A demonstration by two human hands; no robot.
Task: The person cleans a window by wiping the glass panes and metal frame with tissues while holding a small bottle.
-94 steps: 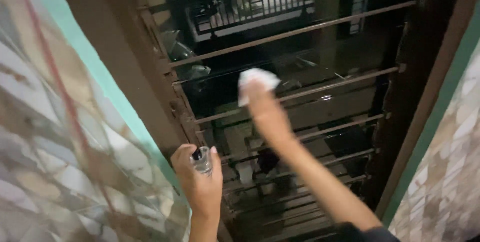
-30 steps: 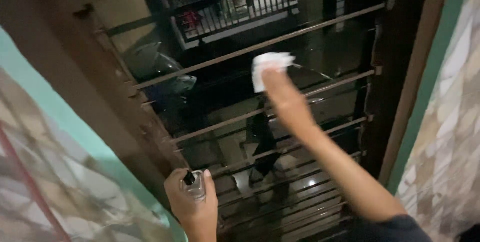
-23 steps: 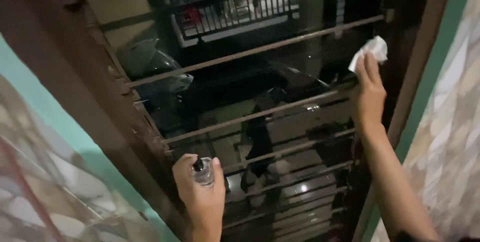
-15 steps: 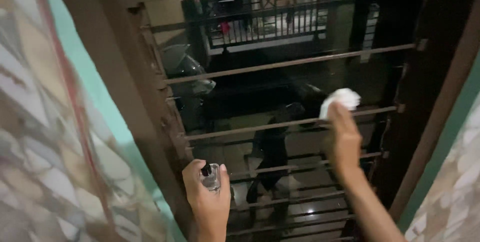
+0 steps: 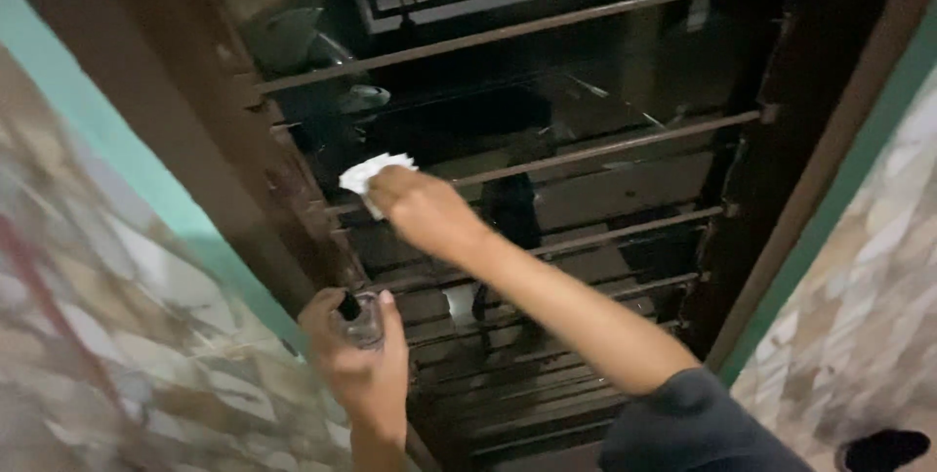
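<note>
Right hand [image 5: 415,210] presses a white cloth [image 5: 369,175] to the barred window [image 5: 586,155], at twelve o'clock from the left hand [image 5: 356,360] gripping a small spray bottle [image 5: 363,321].

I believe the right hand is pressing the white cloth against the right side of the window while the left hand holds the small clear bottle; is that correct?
Not quite. The head view shows the right hand pressing the white cloth against the left side of the window, close to the brown frame, not the right side. The left hand does hold the small clear bottle.
</note>
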